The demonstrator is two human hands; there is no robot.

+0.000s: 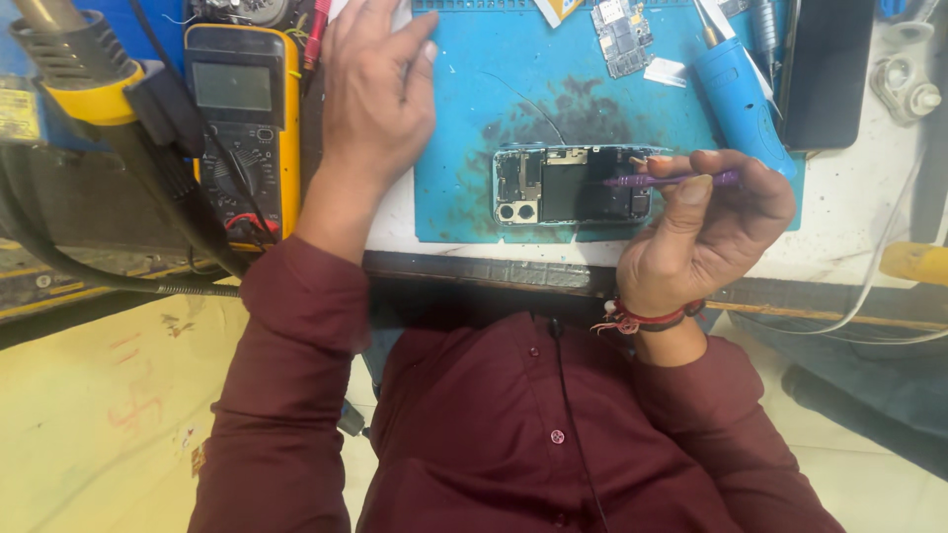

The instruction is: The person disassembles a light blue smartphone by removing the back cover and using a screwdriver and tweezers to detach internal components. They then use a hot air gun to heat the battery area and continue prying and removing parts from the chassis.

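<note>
Phone: opened smartphone (573, 185) lies flat on the blue work mat (464, 128), just ahead of the right hand and well to the right of the left hand.
Done so far: back cover is off; the inner frame, the camera cutouts at its left end and a dark central panel are exposed.
Loose board: a small circuit board (622, 37) sits apart on the mat, beyond the phone, so at least one part seems already removed.
Right hand: right hand (706, 232) is closed around a thin purple tool (671, 180), whose tip points left over the phone's open body; whether the tip touches cannot be told.
Left hand: left hand (375, 94) is flat and spread, holding nothing, resting at the mat's left edge beside a yellow multimeter (242, 128).
Near the right hand: a blue handheld tool (739, 99) lies just beyond it.
Left to do: the phone is not reassembled; the work appears midway.
</note>
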